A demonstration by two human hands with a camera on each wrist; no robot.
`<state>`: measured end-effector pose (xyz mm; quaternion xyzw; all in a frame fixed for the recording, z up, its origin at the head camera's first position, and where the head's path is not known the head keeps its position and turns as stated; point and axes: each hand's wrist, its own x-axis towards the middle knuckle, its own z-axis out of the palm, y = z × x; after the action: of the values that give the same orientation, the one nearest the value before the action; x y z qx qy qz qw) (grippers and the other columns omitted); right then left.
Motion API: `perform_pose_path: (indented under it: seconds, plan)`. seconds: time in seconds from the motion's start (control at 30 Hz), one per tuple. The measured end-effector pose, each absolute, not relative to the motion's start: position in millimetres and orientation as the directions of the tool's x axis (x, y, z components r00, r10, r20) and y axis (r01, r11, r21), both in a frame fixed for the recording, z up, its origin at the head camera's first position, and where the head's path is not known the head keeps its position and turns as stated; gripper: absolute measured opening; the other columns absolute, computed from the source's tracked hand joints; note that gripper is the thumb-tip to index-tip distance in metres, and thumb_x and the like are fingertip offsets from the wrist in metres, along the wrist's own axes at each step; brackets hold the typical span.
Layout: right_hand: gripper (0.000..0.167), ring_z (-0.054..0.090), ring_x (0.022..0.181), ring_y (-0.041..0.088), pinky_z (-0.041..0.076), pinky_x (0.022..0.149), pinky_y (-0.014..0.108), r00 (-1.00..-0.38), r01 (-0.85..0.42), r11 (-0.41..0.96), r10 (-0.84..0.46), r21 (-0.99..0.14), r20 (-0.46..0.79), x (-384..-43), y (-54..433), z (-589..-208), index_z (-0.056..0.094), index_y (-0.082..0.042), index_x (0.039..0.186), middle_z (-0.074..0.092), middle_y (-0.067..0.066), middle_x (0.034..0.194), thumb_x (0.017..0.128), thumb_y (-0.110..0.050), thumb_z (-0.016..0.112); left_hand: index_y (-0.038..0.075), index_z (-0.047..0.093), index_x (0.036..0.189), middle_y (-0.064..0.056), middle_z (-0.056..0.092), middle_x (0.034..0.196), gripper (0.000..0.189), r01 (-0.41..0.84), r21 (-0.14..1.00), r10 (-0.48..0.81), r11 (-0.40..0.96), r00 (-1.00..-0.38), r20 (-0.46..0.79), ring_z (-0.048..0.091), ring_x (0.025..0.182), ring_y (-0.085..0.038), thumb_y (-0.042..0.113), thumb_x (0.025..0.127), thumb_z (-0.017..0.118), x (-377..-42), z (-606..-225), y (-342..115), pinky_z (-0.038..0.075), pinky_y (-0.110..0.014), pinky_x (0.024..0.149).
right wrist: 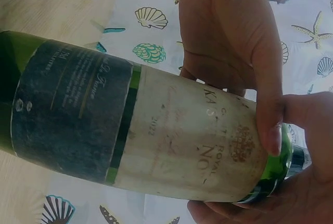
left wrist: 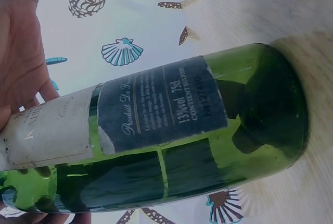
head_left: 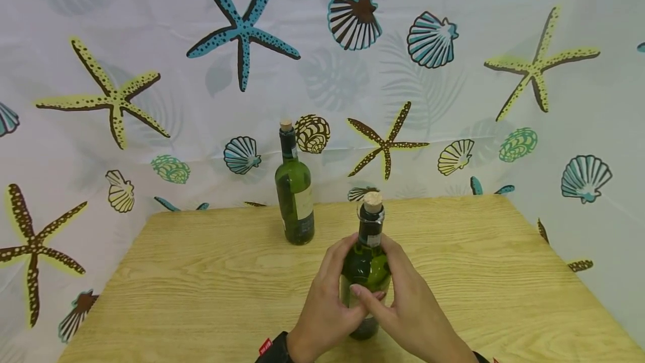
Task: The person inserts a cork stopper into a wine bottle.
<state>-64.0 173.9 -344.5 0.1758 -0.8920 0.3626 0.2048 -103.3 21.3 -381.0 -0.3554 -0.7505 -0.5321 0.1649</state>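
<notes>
A green wine bottle (head_left: 366, 268) stands upright, its cork (head_left: 373, 201) sticking out of the neck. A clear ring (head_left: 381, 218) circles the neck just below the cork. From one side my left hand (head_left: 326, 298) grips the bottle's body, and from the other my right hand (head_left: 417, 302) holds it too. Both thumbs cross in front, over the pale upper label (right wrist: 182, 135). Below that is a dark lower label (left wrist: 164, 104), visible in both wrist views. The base is close to the tabletop; whether it touches, I cannot tell.
Farther back, left of the held bottle, another corked green bottle (head_left: 294, 195) stands on the wood-grain table (head_left: 201, 284). Behind and beside the table hangs a white cloth (head_left: 312, 71) printed with starfish and shells.
</notes>
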Motion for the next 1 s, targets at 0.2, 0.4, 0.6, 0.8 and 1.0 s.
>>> perform_pose_path:
  seconds: [0.2, 0.4, 0.6, 0.8, 1.0]
  plan:
    - [0.075, 0.054, 0.12, 0.017, 0.051, 0.09, 0.043, -0.852, -0.456, 0.691, -0.155, -0.561, 0.501, -66, 175, -345, 0.032, -0.016, 0.149, 0.046, 0.0, 0.14, 0.089, -0.033, 0.073, 0.019, 0.026, 0.153, -0.005, 0.038, 0.146, 0.088, 0.706, 0.683, 0.359, 0.189, -0.697, 0.621, 0.05, 0.125, -0.02, 0.023, 0.083, 0.08, -104, -382, 22, 0.05, -0.037, 0.095]
    - [0.074, 0.054, 0.121, 0.018, 0.051, 0.091, 0.043, -0.834, -0.478, 0.69, -0.162, -0.545, 0.527, -71, 177, -345, 0.034, -0.014, 0.148, 0.046, 0.001, 0.14, 0.088, -0.031, 0.074, 0.016, 0.026, 0.152, -0.007, 0.04, 0.145, 0.088, 0.739, 0.64, 0.354, 0.21, -0.668, 0.655, 0.049, 0.125, -0.022, 0.02, 0.083, 0.079, -109, -382, 24, 0.048, -0.04, 0.097]
    - [0.075, 0.052, 0.124, 0.024, 0.049, 0.093, 0.048, -0.849, -0.481, 0.633, -0.164, -0.606, 0.502, -82, 180, -353, 0.031, -0.015, 0.15, 0.045, 0.004, 0.142, 0.089, -0.031, 0.073, 0.018, 0.024, 0.153, -0.007, 0.039, 0.145, 0.085, 0.72, 0.661, 0.366, 0.213, -0.686, 0.629, 0.047, 0.128, -0.022, 0.02, 0.086, 0.076, -116, -383, 23, 0.048, -0.041, 0.097]
    - [0.077, 0.05, 0.126, 0.029, 0.048, 0.093, 0.051, -0.855, -0.486, 0.573, -0.152, -0.66, 0.497, -95, 184, -359, 0.029, -0.011, 0.151, 0.043, 0.01, 0.145, 0.09, -0.027, 0.073, 0.017, 0.022, 0.154, -0.009, 0.039, 0.146, 0.086, 0.72, 0.662, 0.363, 0.208, -0.685, 0.632, 0.049, 0.127, -0.024, 0.018, 0.087, 0.076, -127, -387, 26, 0.05, -0.041, 0.095]
    - [0.078, 0.047, 0.129, 0.032, 0.048, 0.093, 0.052, -0.855, -0.489, 0.539, -0.141, -0.686, 0.499, -109, 185, -363, 0.027, -0.008, 0.151, 0.041, 0.014, 0.146, 0.09, -0.025, 0.073, 0.025, 0.019, 0.156, -0.007, 0.039, 0.146, 0.086, 0.669, 0.705, 0.363, 0.235, -0.733, 0.575, 0.047, 0.129, -0.023, 0.023, 0.089, 0.073, -139, -387, 29, 0.049, -0.042, 0.095]
